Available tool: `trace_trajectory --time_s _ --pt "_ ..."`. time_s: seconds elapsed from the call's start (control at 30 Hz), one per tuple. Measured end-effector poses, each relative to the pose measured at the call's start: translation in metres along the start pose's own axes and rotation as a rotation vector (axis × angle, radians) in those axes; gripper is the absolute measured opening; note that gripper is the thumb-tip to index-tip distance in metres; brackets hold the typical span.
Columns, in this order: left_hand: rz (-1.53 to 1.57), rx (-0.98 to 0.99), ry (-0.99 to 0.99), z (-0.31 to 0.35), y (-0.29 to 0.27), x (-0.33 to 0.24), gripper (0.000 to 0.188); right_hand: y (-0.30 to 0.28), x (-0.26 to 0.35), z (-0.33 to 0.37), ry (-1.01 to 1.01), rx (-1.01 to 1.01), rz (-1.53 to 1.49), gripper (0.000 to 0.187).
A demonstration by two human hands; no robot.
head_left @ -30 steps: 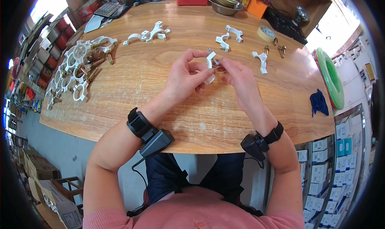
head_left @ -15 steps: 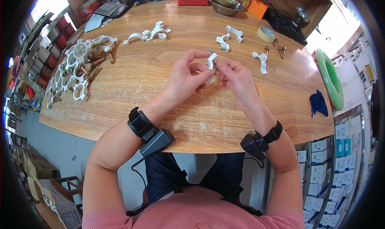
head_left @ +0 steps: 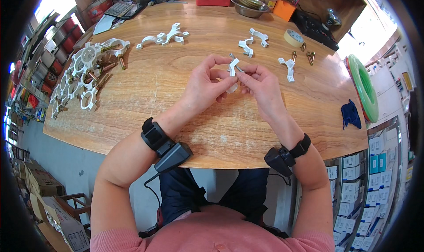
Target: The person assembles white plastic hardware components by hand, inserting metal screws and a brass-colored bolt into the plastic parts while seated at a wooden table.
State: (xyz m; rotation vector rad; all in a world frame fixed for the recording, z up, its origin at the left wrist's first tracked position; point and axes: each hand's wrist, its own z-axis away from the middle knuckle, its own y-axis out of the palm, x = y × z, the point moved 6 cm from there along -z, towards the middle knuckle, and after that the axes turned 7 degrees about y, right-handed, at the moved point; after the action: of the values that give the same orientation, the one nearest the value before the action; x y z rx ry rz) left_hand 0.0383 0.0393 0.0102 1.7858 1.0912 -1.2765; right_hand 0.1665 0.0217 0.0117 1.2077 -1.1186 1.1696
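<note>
Above the middle of the table, my left hand (head_left: pixel 206 83) pinches a white plastic pipe clamp half (head_left: pixel 232 67) between thumb and fingers. One screw sticks out at its upper end. Another small metal screw (head_left: pixel 239 68) juts from the clamp's right side, and my right hand (head_left: pixel 260 85) has its thumb and forefinger closed at that screw's end. My fingers partly cover the clamp's lower part. Beyond my hands lie two more clamp halves (head_left: pixel 246 46), and another clamp half (head_left: pixel 287 69) rests to the right.
A heap of white clamps (head_left: pixel 79 71) with brass-coloured bolts covers the table's left. More clamp halves (head_left: pixel 171 34) lie at the far left of centre. Loose bolts (head_left: pixel 311 57), a tape roll (head_left: pixel 293 37) and a dark blue cloth (head_left: pixel 350 114) are on the right; a metal bowl (head_left: pixel 248 7) stands behind.
My right fingertips have shifted slightly, so more of the screw at the clamp's right side shows. My left hand and the clamp have stayed in place.
</note>
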Motion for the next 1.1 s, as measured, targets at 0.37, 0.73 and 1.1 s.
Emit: trace_trajectory --time_s 0.37,0.73,1.1 --pt "0.329 -0.067 -0.160 0.000 -0.005 0.000 0.034 -0.060 0.034 -0.017 -0.288 -0.239 0.937 0.014" --pt "0.470 0.114 -0.255 0.002 0.006 0.006 0.034 -0.080 -0.002 -0.036 -0.014 -0.090 0.884 0.018" --pt "0.398 0.159 -0.254 0.002 0.005 0.007 0.031 -0.035 0.016 -0.015 0.047 0.036 0.367 0.022"
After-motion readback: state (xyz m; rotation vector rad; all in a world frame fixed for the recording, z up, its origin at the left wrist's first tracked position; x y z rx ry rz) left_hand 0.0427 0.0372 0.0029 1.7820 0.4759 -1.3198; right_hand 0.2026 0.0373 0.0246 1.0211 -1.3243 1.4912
